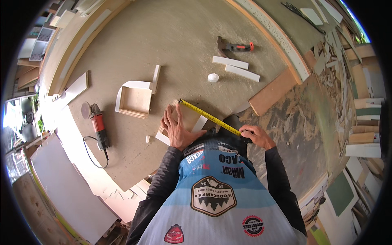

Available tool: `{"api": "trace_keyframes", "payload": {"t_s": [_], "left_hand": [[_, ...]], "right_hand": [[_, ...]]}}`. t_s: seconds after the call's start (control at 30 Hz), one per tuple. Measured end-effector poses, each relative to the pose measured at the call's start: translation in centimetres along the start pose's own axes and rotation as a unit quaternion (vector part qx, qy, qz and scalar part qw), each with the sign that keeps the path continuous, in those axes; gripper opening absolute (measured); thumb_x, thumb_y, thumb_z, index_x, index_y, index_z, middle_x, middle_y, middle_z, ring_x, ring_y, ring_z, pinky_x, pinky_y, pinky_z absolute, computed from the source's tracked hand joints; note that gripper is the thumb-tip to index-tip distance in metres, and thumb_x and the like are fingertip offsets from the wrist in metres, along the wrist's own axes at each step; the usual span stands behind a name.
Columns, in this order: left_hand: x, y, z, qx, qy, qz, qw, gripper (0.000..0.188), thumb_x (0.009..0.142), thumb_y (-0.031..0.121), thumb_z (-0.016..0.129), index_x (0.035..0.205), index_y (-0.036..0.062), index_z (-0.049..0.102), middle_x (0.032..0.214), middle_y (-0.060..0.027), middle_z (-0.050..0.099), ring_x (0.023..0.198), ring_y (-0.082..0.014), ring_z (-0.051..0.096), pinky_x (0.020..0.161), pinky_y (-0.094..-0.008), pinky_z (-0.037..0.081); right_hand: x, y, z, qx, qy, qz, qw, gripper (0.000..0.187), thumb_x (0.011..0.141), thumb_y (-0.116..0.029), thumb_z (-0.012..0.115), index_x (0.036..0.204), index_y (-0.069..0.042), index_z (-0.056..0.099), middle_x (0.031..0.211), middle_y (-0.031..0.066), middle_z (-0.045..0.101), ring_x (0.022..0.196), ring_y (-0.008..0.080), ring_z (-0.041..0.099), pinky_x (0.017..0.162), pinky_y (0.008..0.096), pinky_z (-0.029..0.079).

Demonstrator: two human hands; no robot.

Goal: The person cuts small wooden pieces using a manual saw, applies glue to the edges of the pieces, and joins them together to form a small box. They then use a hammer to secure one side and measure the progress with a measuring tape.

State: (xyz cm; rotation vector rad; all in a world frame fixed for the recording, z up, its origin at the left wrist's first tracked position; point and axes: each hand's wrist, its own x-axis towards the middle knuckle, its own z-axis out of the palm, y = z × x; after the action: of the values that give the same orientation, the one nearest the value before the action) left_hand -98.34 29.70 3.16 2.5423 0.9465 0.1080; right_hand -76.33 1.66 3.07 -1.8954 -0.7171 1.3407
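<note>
A yellow tape measure [210, 118] stretches diagonally across a small wooden box [187, 116] with white strips on its sides. Its hooked end is at the box's far corner. My right hand [258, 136] is closed around the dark tape case, which the fingers partly hide. Flat across the left part of the box rests my left hand [178, 128], fingers stretched out and thumb spread, covering some of the wood. To the left stands a similar small wooden box [136, 101] with white edging and a strip sticking out at its far corner.
A red angle grinder [98, 124] with its cord lies at left. Farther off are a claw hammer [234, 47], two white strips [237, 68] and a small white round container [213, 77]. A brown board [272, 93] lies right. Wood scraps [332, 61] pile up beyond it.
</note>
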Motion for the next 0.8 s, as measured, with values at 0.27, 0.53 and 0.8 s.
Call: {"api": "trace_keyframes", "payload": {"t_s": [0.27,0.53,0.8], "left_hand": [[-3.0,-0.8,-0.4,-0.062,-0.083,0.083,0.991,0.056,0.073,0.04,0.087,0.114,0.0052,0.069,0.11,-0.0129,0.066,0.115,-0.0333,0.059,0.104,-0.0503,0.04],[-4.8,1.1,-5.0,-0.168,0.069,0.0,0.983,0.04,0.091,0.025,0.074,0.12,-0.0016,0.066,0.108,-0.0177,0.065,0.104,-0.0345,0.063,0.093,-0.0433,0.05],[-7.1,-8.7,-14.5,-0.454,0.387,-0.167,0.785,0.042,0.103,0.034,0.064,0.111,-0.0073,0.067,0.095,-0.0043,0.069,0.089,-0.0109,0.061,0.079,-0.0264,0.049]], "right_hand": [[-0.1,0.4,0.9,0.081,0.072,-0.072,0.992,0.047,0.096,-0.027,0.06,0.137,-0.005,0.063,0.102,0.0058,0.067,0.092,0.016,0.058,0.09,0.03,0.046],[2.1,-3.4,2.5,0.019,0.068,-0.101,0.992,0.06,0.093,-0.032,0.065,0.144,-0.002,0.056,0.119,0.0109,0.067,0.106,0.02,0.062,0.098,0.0328,0.046],[6.3,-10.6,5.2,-0.174,0.105,-0.187,0.961,0.06,0.095,-0.046,0.068,0.138,-0.004,0.06,0.129,0.0218,0.066,0.12,0.0409,0.064,0.101,0.045,0.049]]}}
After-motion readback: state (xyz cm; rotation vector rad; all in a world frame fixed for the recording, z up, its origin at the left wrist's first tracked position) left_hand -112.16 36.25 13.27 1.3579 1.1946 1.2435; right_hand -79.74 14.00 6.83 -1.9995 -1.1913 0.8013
